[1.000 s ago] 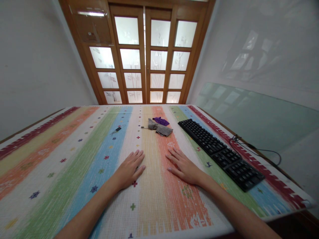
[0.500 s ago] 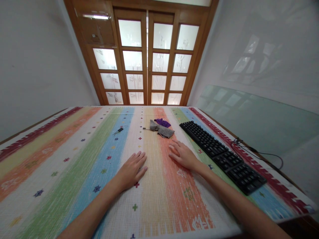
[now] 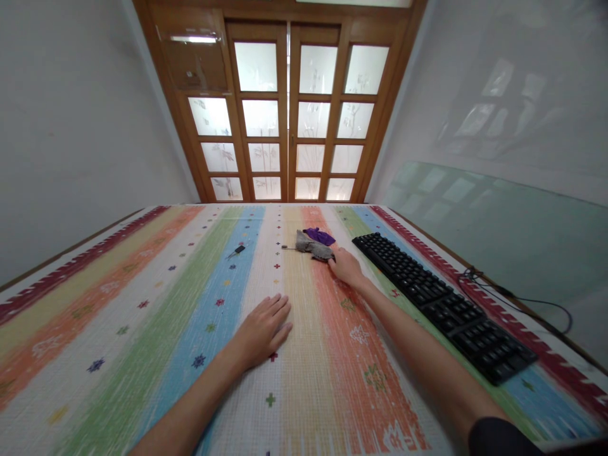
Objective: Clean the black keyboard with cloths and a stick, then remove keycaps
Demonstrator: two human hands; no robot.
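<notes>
My right hand (image 3: 346, 266) is stretched forward, its thumb and fingers closed at the right end of a crumpled grey cloth (image 3: 308, 244). A purple cloth (image 3: 320, 236) lies bunched just behind the grey one. From the grey cloth's left side a thin rod with a small dark tip (image 3: 285, 247) sticks out. My left hand (image 3: 265, 326) rests flat on the striped tablecloth (image 3: 304, 354), fingers extended and holding nothing. Farther left on a blue stripe lies a small black-handled key-like object (image 3: 239, 251).
A black keyboard (image 3: 439, 301) lies slantwise to the right of my right arm. Its cable (image 3: 522, 304) loops near the table's right edge. A pale green glass panel (image 3: 498, 234) is along the right wall. Beyond the table are wooden doors with frosted panes (image 3: 289, 114).
My right hand has moved forward to the grey cloth and closed on its right end. My left hand stays flat on the tablecloth. The view has shifted slightly left.
</notes>
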